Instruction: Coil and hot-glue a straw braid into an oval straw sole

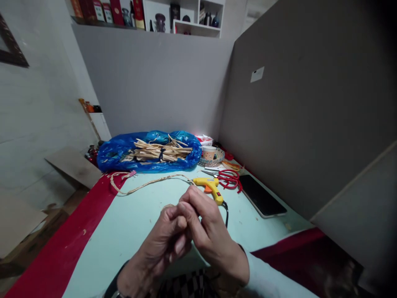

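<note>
My left hand (161, 238) and my right hand (212, 225) meet over the near part of the table, fingers curled and pressed against each other. Whatever lies between the fingertips is hidden. A small straw-coloured bit (168, 205) peeks out just beyond my left fingers; whether it is held, I cannot tell. Past the hands, a braided straw cord (151, 181) curves across the table, with a pink clip (132, 174) near its left end. Just beyond my right hand lies a yellow glue gun (212, 188) with an orange trigger and black cable.
A blue plastic bag (113, 155) at the back holds a tied bundle of straw strips (149, 152). Red-handled scissors (229, 179), a phone (263, 196) and a paper cup (209, 153) in a woven basket (221, 156) are at right. A grey partition (294, 107) bounds that side.
</note>
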Demonstrator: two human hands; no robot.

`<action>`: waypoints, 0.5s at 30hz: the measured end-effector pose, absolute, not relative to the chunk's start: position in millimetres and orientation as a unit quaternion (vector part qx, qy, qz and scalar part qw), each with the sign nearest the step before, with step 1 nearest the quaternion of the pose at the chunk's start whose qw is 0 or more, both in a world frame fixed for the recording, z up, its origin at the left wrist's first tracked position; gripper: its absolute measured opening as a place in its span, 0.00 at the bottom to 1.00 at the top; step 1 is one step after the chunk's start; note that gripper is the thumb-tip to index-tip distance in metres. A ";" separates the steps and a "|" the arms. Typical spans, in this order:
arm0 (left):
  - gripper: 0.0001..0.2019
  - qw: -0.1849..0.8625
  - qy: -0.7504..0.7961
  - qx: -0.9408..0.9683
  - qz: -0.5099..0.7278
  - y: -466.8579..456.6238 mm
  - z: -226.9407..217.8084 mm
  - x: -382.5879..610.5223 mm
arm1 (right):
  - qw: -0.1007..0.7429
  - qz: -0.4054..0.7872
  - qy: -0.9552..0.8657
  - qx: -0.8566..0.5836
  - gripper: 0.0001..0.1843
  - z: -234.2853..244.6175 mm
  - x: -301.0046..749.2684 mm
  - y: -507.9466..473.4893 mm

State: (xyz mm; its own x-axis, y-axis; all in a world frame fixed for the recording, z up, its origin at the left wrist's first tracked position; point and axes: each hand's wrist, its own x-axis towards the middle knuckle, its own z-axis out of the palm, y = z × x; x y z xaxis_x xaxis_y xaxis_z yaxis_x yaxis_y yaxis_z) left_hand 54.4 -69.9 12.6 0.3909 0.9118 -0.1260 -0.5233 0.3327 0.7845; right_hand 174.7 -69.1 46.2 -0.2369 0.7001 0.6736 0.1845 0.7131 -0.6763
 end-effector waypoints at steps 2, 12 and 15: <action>0.25 0.734 0.321 0.398 0.447 -67.8 16.2 46.8 | 0.532 0.249 -0.750 -0.303 0.15 42.5 177.7 -67.3; 0.12 0.464 0.463 0.646 0.391 -34.5 47.7 -0.9 | 0.402 0.381 -0.784 -0.280 0.17 46.6 265.3 -61.3; 0.15 0.401 0.475 0.707 0.338 -21.9 39.4 0.0 | 0.353 0.406 -0.799 -0.268 0.14 46.3 285.4 -70.5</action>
